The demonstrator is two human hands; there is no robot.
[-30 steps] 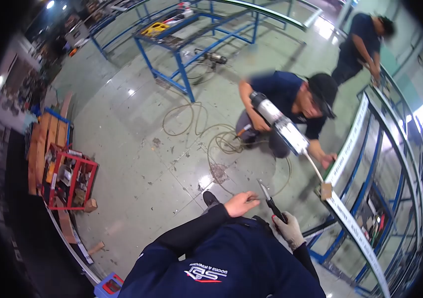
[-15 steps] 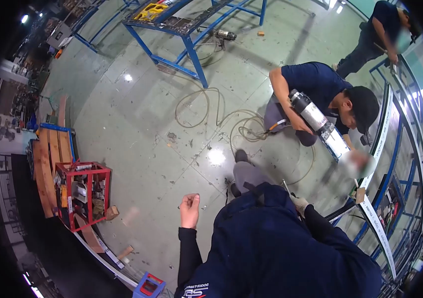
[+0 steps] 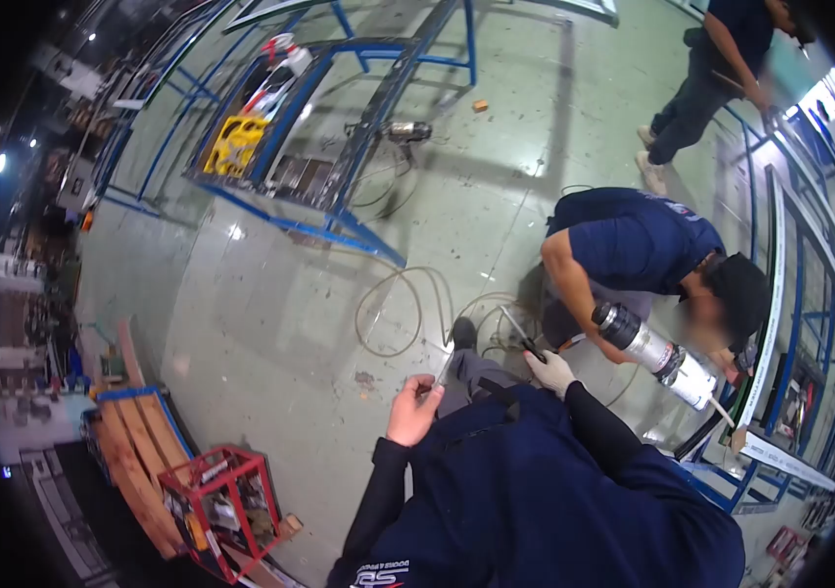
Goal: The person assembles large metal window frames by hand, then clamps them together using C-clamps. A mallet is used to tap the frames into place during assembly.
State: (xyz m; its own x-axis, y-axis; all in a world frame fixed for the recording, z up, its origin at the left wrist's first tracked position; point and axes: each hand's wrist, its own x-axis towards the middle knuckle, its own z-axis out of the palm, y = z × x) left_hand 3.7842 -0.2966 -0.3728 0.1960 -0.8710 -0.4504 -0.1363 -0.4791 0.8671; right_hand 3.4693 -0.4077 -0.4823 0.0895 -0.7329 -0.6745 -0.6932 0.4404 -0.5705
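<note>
My bare left hand [image 3: 413, 412] is in front of my body, its fingers curled in with the thumb near the fingertips. Whatever lies between them, if anything, is too small to make out. My right hand [image 3: 550, 373], in a pale glove, is closed around the black handle of a slim screwdriver-like tool [image 3: 521, 330]. Its thin metal shaft points forward and to the left, above the floor. To the right, a crouching co-worker [image 3: 623, 245] holds a large white-and-black sealant gun [image 3: 667, 363], its nozzle against a long white-edged frame [image 3: 765, 294].
A coiled air hose [image 3: 417, 309] lies on the floor ahead. A blue workbench [image 3: 339, 186] carries a yellow case [image 3: 234, 147]. At lower left stand a red metal crate [image 3: 241, 510] and wooden planks [image 3: 133, 441]. Another person [image 3: 711, 88] stands at far right.
The view has shifted, with my head turned. My right hand has come forward from beside my body with the tool. My left hand has moved up and inward, its fingers more curled.
</note>
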